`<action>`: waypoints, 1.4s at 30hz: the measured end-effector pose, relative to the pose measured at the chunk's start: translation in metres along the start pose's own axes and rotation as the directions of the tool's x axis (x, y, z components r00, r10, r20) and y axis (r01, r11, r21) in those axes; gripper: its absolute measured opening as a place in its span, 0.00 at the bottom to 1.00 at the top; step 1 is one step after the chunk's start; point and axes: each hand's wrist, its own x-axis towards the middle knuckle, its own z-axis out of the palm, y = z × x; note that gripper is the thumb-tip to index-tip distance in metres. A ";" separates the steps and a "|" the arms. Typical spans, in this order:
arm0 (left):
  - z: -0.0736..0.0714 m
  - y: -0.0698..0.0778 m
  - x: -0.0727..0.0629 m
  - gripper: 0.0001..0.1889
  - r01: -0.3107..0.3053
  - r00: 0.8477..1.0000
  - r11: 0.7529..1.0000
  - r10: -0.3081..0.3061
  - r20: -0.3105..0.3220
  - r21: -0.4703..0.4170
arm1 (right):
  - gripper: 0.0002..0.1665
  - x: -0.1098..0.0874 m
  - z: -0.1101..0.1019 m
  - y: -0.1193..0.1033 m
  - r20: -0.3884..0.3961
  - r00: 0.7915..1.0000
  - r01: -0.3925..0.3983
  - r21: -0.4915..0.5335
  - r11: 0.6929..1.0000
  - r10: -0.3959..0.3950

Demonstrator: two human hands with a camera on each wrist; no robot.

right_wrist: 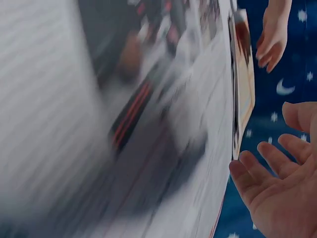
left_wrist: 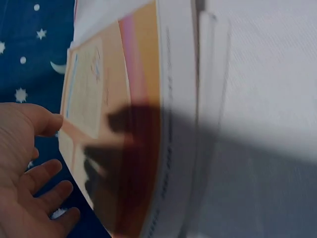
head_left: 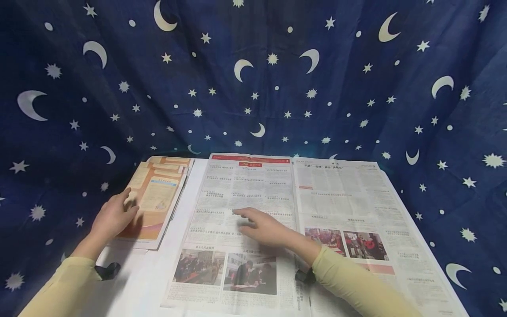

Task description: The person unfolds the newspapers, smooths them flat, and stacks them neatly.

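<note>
An unfolded newspaper lies flat, with text columns, a red header band and several photos. Over its left page hovers my right hand, fingers loosely extended and holding nothing. The right wrist view shows that same hand with its fingers spread apart. To the left, a stack of folded newspapers has an orange and tan printed page on top. My left hand is over the stack's left side, its fingers relaxed and nothing in them. In the left wrist view its shadow falls across the orange page.
Both papers lie on a white table, whose surface shows as a strip between them. Behind stands a dark blue curtain with moons and stars. Dark wrist straps sit by the yellow sleeves.
</note>
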 end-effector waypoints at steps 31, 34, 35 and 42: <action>0.007 -0.033 -0.008 0.53 0.178 0.978 0.975 -0.190 0.081 0.135 | 0.41 0.103 0.117 -0.070 0.118 0.979 -0.203 0.695 0.690 0.168; 0.009 -0.031 -0.008 0.53 0.193 0.978 0.971 -0.202 0.048 0.138 | 0.41 0.107 0.122 -0.070 0.106 0.978 -0.204 0.698 0.686 0.182; 0.009 -0.030 -0.008 0.52 0.192 0.980 0.972 -0.198 0.032 0.135 | 0.41 0.108 0.123 -0.070 0.105 0.977 -0.204 0.700 0.684 0.184; 0.010 -0.031 -0.007 0.40 0.129 0.988 0.989 -0.122 -0.092 0.074 | 0.41 0.113 0.124 -0.070 0.095 0.976 -0.204 0.723 0.660 0.198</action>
